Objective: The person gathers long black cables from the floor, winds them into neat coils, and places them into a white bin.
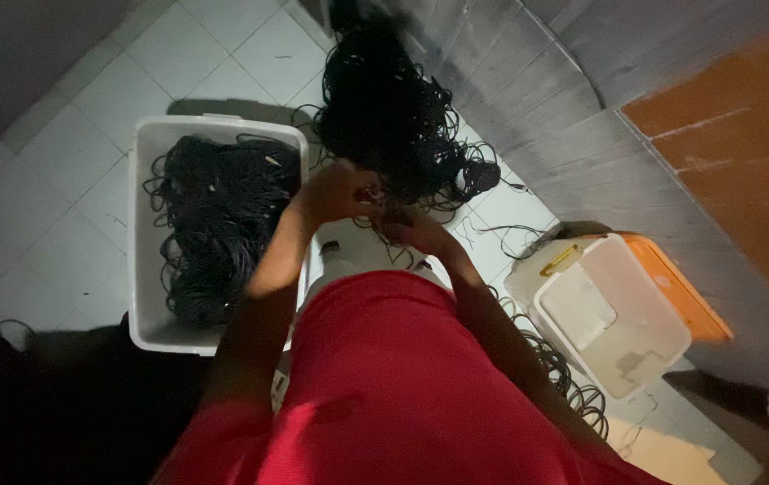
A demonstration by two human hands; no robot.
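Tangled black cable mass (398,117) hung against grey wall (537,117), lower strands drawn down to both hands. Left hand (335,193) raised at tangle's lower edge, fingers curled round strands; right hand (411,232) just beside, fingers apparently pinched on thin cable, exact grip blurred. White bin (146,269) of coiled black cables (223,229) set at left on tiled floor (52,180). Clear lidded box (614,314) at right, loose coils (564,373) beside it. Step judged best done by one strand being followed and eased out, not yanked, so knots are not tightened

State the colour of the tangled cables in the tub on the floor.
Black; the cables fill the white tub, clearest in the head view.
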